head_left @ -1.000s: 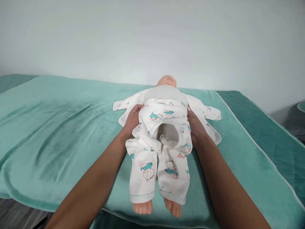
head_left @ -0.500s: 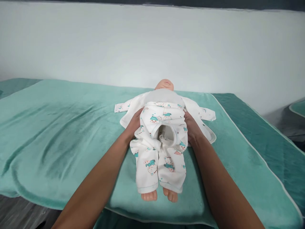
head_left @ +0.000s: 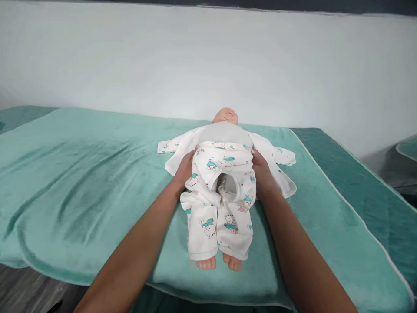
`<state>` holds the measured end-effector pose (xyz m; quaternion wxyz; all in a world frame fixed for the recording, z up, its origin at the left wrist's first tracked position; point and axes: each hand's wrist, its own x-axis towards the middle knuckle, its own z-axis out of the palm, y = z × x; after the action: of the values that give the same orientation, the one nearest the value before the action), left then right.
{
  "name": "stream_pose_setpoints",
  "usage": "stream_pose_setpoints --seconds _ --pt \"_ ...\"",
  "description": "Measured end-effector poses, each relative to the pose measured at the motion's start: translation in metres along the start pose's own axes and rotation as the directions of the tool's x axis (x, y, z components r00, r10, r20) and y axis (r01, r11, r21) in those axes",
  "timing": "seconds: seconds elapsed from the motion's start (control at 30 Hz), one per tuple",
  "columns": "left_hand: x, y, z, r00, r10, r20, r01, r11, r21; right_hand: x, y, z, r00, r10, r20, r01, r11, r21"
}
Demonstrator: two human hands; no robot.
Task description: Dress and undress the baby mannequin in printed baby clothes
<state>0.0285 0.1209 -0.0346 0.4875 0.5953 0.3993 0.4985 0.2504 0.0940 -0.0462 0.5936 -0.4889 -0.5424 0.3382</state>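
Note:
A baby doll (head_left: 225, 115) lies on its back with its head toward the wall and its bare feet toward me. White printed baby pants (head_left: 224, 161) cover its legs up to the waist, with an open crotch showing a grey-white gap. My left hand (head_left: 186, 167) grips the pants at the left side of the waist, its fingers partly behind the cloth. On the opposite side my right hand (head_left: 261, 169) grips the waist the same way. A white open jacket (head_left: 272, 153) spreads out beside the doll's torso, its sleeves out to both sides.
A green plush blanket (head_left: 97, 187) covers the bed, creased on the left. Darker green cloth (head_left: 352, 174) lies at the right. The white wall (head_left: 195, 61) rises behind the bed. Dark wood-look floor (head_left: 26, 287) shows at lower left.
The doll's feet and the pant legs have shifted slightly up, away from me, and the waistband sits a little lower. Both hands keep their places at the waist.

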Motion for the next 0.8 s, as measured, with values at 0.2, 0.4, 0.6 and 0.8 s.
stream_pose_setpoints --seconds 0.2,0.4,0.6,0.8 --pt "0.005 -0.008 -0.002 0.982 0.004 -0.188 0.015 0.995 0.099 0.003 0.001 -0.001 0.990 0.010 -0.142 -0.003 0.999 0.048" --pt "0.006 -0.010 -0.004 0.956 0.201 -0.214 -0.173 0.975 0.141 0.002 -0.004 -0.004 0.979 -0.022 -0.205 0.021 1.000 -0.006" --pt "0.009 -0.019 -0.009 0.950 0.282 -0.134 -0.261 0.953 0.156 0.001 -0.009 -0.013 0.979 -0.194 -0.066 0.185 0.976 -0.112" --pt "0.006 -0.015 -0.012 0.955 0.297 -0.022 -0.290 0.943 0.164 0.005 -0.002 -0.022 0.978 -0.165 0.124 0.164 0.986 0.018"
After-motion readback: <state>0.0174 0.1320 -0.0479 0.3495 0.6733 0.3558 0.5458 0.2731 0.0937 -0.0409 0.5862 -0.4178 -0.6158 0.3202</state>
